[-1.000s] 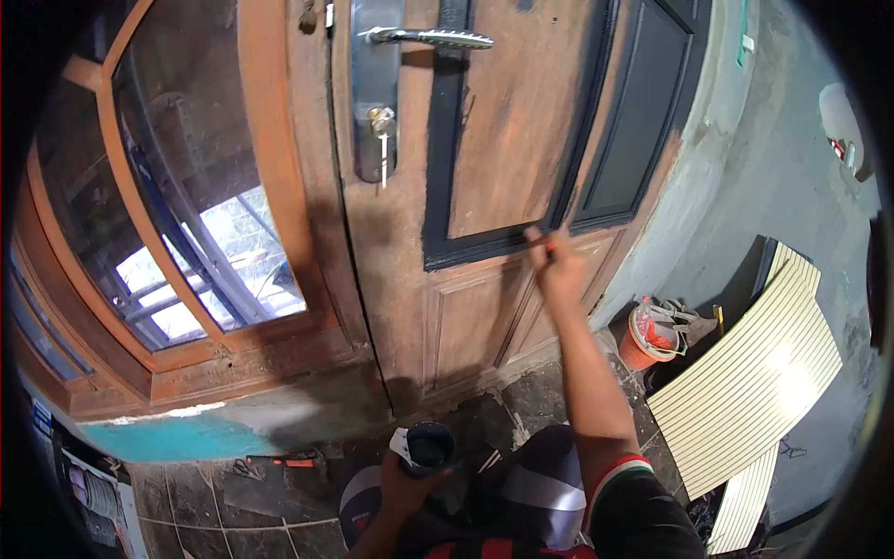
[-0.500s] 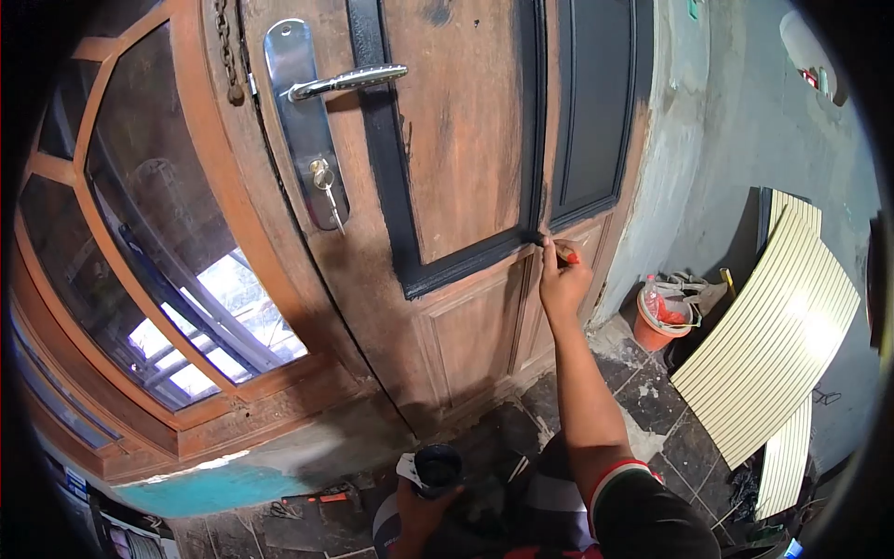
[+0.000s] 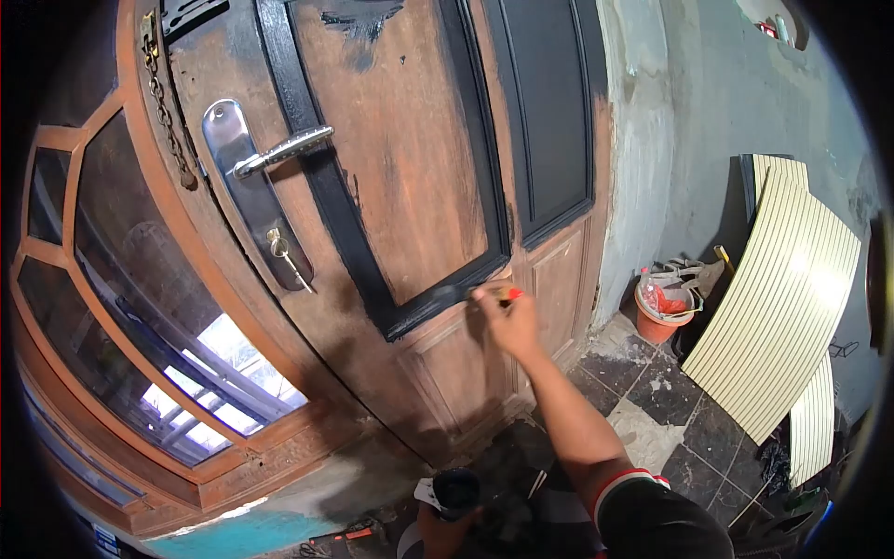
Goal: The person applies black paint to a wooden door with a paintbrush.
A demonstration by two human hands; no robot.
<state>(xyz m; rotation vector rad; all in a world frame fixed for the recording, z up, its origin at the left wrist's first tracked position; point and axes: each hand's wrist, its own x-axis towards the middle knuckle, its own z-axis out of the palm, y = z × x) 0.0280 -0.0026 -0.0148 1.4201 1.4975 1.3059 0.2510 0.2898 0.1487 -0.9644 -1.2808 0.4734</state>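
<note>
My right hand (image 3: pixel 507 320) is raised against a worn wooden door (image 3: pixel 400 186) and grips a small red-handled brush (image 3: pixel 508 293). The brush tip touches the black-painted moulding (image 3: pixel 438 293) along the bottom of the middle panel. Low in the frame, my left hand (image 3: pixel 440 522) holds a dark paint can (image 3: pixel 456 490) close to my body. Black paint frames the panel edges, and the panel to the right is fully black. A chrome lever handle (image 3: pixel 279 149) with a key (image 3: pixel 284 253) in its lock sits on the door's left.
A glazed wooden window frame (image 3: pixel 140 307) curves away at the left. At the right, an orange bucket (image 3: pixel 659 312) with rags stands by the grey wall, and cream ribbed panels (image 3: pixel 778 298) lean there. Dark floor tiles (image 3: pixel 670 391) lie below. A chain (image 3: pixel 163 102) hangs near the door edge.
The view has tilted and swung, so the door now leans left. My right hand has drawn the brush leftward along the bottom moulding. The left hand keeps the can low.
</note>
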